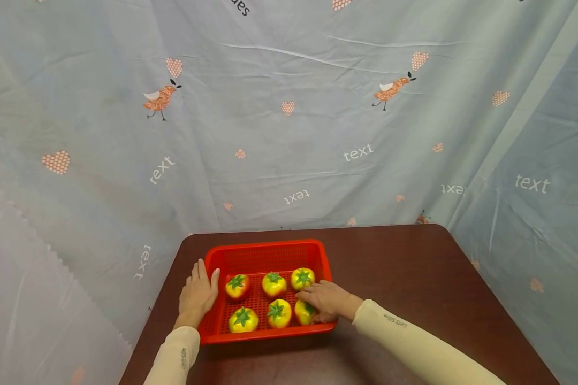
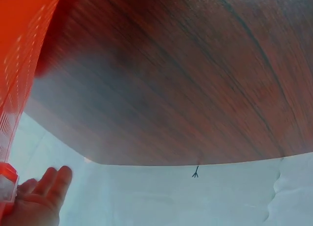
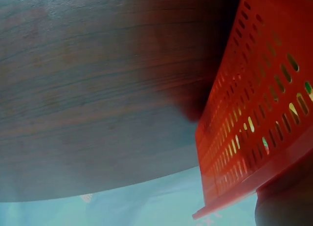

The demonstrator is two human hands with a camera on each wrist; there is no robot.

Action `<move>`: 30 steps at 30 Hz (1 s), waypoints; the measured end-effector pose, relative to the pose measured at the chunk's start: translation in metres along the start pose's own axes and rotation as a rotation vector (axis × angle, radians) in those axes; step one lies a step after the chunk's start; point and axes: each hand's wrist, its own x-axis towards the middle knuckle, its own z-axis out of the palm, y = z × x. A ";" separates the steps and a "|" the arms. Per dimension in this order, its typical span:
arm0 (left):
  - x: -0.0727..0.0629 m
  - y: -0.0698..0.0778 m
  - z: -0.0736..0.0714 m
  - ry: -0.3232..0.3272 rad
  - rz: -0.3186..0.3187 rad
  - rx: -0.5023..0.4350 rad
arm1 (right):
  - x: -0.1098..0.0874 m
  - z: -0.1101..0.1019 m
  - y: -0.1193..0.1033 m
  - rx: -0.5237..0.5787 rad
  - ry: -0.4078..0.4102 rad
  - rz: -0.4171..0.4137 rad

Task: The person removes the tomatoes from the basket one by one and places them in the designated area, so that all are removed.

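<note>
A red plastic basket (image 1: 270,248) with slotted walls holds several yellow-and-red persimmons (image 1: 242,320) with green leafy tops, in two rows. My left hand (image 1: 196,294) lies along the basket's left side, fingers straight and thumb by the rim; in the left wrist view its fingertips (image 2: 57,184) show beyond the basket wall. My right hand (image 1: 325,299) reaches over the right rim, its fingers and thumb round the front right persimmon (image 1: 302,312), partly hiding it. From the right wrist, the basket's slotted outer wall (image 3: 244,133) hides most of that hand.
The basket stands at the left of a dark brown wooden table (image 1: 414,289). A pale grey-blue curtain (image 1: 318,123) printed with birds and hearts hangs behind the table and at both sides.
</note>
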 end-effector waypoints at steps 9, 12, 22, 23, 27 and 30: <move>0.002 -0.001 -0.002 -0.027 0.073 0.011 | 0.004 0.003 -0.001 -0.081 0.004 0.001; 0.002 -0.002 -0.003 -0.050 0.068 0.007 | 0.004 0.004 -0.001 -0.068 0.002 -0.003; 0.002 0.002 0.003 0.013 0.079 0.069 | 0.005 0.005 0.000 -0.048 -0.014 0.023; 0.002 0.001 0.003 0.012 0.077 0.073 | 0.005 0.005 0.000 -0.045 -0.013 0.022; 0.000 0.000 0.004 0.011 0.083 0.091 | 0.005 0.006 -0.001 -0.035 -0.006 0.017; 0.000 0.000 0.003 0.010 0.081 0.088 | 0.006 0.006 -0.001 -0.037 0.002 0.016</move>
